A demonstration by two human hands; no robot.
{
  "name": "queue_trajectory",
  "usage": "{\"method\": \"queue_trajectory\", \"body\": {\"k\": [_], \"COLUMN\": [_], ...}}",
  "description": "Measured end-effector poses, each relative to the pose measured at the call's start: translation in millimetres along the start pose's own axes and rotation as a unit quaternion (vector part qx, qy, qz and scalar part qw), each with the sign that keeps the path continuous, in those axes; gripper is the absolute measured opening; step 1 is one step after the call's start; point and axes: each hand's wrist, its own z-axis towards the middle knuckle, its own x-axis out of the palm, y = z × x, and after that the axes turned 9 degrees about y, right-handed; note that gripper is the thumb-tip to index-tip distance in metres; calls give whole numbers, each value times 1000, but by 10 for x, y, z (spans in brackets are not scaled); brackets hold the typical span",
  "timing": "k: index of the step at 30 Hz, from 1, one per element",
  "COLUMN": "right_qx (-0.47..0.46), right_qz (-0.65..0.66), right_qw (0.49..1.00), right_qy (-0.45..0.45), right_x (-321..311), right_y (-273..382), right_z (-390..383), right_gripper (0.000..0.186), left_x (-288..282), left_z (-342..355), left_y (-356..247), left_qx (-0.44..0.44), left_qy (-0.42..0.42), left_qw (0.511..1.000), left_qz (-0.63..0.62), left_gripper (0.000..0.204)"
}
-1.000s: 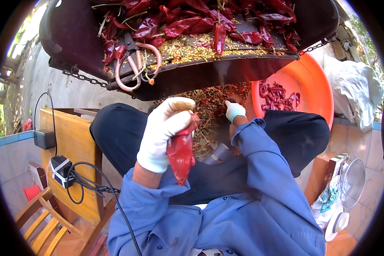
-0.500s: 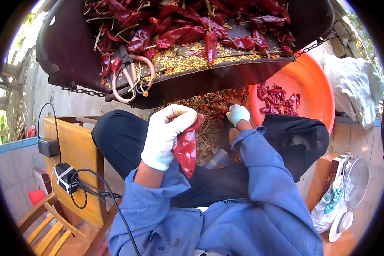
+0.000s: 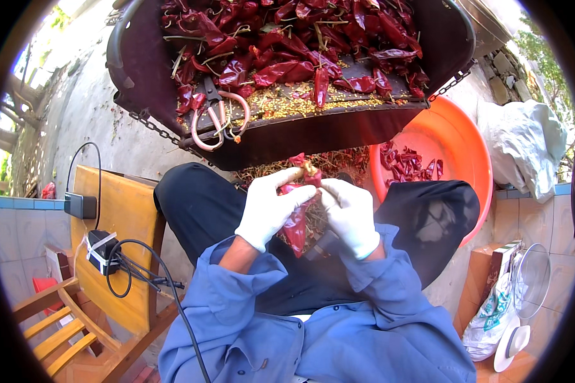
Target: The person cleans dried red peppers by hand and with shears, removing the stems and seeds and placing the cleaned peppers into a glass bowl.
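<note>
A large dried red chili pepper point(image 3: 294, 225) hangs point down between my two gloved hands, above my lap. My left hand point(image 3: 269, 207), in a white glove, pinches it near the upper part. My right hand point(image 3: 350, 214), gloved too, has its thumb and fingertips pressed together at the pepper's top, where yellowish seeds or core point(image 3: 311, 172) show at the opening. Exactly what the right fingertips grip is hidden. Pink-handled scissors point(image 3: 220, 118) lie on the front left of the dark tray point(image 3: 287, 142), beside the heap of dried red peppers point(image 3: 287, 54) and loose yellow seeds point(image 3: 287, 101).
An orange basin point(image 3: 473, 137) with red pepper pieces point(image 3: 406, 163) stands right of the tray. Stems and scraps point(image 3: 345, 167) litter the ground below. Left is a wooden stool point(image 3: 118, 223) with black adapters and cables point(image 3: 102, 251); a white sack point(image 3: 524, 143) sits far right.
My right hand has come up from low beside the basin to the pepper's top, meeting my left hand. The left still holds the pepper. The whole view has shifted slightly.
</note>
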Motion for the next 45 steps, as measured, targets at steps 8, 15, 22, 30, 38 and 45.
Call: {"method": "queue_trajectory", "body": {"k": [8, 15, 22, 30, 38, 45], "right_qx": [-53, 25, -21, 335, 241, 185], "right_qz": [-25, 4, -163, 516, 787, 666], "right_qw": [997, 995, 983, 774, 568, 722], "right_qy": [40, 91, 75, 149, -6, -31], "right_x": [-105, -363, -211, -248, -292, -879], "right_y": [117, 276, 271, 186, 15, 65], "right_z": [-77, -63, 33, 95, 117, 28], "right_gripper": [19, 23, 25, 34, 36, 38], "left_x": [73, 70, 178, 125, 32, 21], "left_z": [-59, -55, -109, -67, -87, 218], "left_y": [-15, 33, 4, 11, -119, -200], "left_qx": [17, 94, 178, 109, -4, 39], "left_qy": [0, -51, -61, -7, 45, -48], "left_qw": [999, 965, 899, 987, 961, 976], "left_qz": [-27, 240, 395, 115, -271, -209], "left_gripper": [35, 23, 11, 10, 9, 16]}}
